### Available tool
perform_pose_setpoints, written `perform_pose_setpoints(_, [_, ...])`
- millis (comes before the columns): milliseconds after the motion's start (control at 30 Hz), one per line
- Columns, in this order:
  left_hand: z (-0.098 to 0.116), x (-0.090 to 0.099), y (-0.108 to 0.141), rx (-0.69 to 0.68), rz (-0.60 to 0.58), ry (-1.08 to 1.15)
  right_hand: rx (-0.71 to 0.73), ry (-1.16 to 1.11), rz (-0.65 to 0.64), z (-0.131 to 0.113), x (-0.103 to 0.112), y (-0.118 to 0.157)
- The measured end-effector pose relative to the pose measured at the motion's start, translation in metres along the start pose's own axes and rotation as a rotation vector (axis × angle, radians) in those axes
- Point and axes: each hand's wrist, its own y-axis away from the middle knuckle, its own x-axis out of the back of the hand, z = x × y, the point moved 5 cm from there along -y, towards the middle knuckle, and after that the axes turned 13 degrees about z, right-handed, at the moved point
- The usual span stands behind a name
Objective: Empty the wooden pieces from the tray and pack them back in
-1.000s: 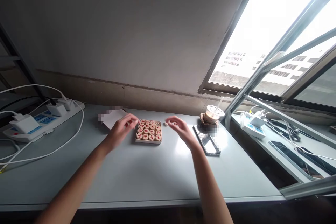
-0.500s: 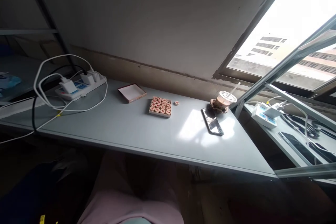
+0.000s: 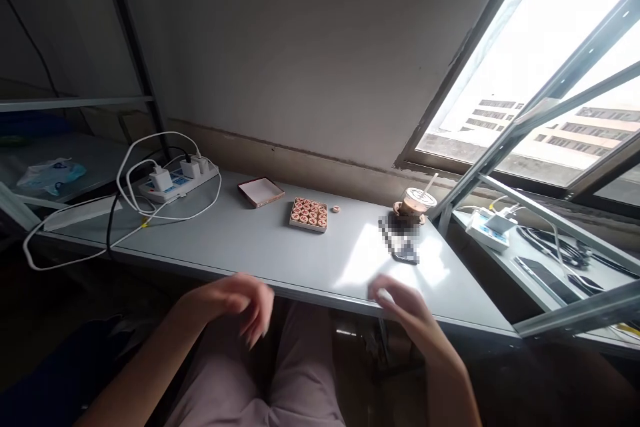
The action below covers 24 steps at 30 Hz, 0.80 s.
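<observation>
Grey wall [image 3: 300, 67] and window [image 3: 465, 100] back a pale table [image 3: 240, 247]. Both forearms reach up from below; the left hand [image 3: 247, 303] droops before the table's front edge, fingers loosely bent and empty, while the right hand [image 3: 400, 297] hovers at that edge, blurred, thumb and curled fingers apart. Farther back, one box [image 3: 309, 226] holds sixteen visible pieces [image 3: 313, 209], four by four; one loose piece [image 3: 337, 209] lies just right, one upturned lid [image 3: 261, 191] left.

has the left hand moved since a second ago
Yes: the bare left hand was by the shallow, pale square box of round, red-marked pieces; now it is back toward the wearer, near the front edge of the long grey table.
</observation>
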Motion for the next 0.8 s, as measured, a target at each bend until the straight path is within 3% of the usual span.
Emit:
perform_pose_setpoints(67, [0.011, -0.005, -0.021, -0.011, -0.146, 0.026, 0.009, 0.013, 0.065, 0.012, -0.010, -0.037])
perform_pose_setpoints(100, [0.014, -0.003, -0.037, -0.019, -0.148, 0.013, 0.022, 0.041, 0.071, 0.021, -0.018, -0.060])
perform_pose_setpoints(200, [0.004, 0.018, -0.090, -0.049, 0.108, -0.117, 0.058, 0.146, 0.120, 0.055, -0.038, -0.128])
perform_pose_setpoints(367, [-0.058, 0.048, -0.167, -0.068, 0.387, -0.259, 0.102, 0.593, 0.265, 0.098, -0.056, -0.199])
perform_pose_setpoints(533, [-0.102, 0.059, -0.225, -0.101, 0.478, -0.395, 0.209, 0.785, 0.267, 0.112, -0.067, -0.224])
perform_pose_setpoints(667, [-0.116, 0.058, -0.255, -0.162, 0.472, -0.465, 0.194, 0.728, 0.294, 0.116, -0.066, -0.225])
perform_pose_setpoints(800, [-0.127, 0.056, -0.268, -0.193, 0.396, -0.480, 0.099, 0.606, 0.315, 0.120, -0.065, -0.225])
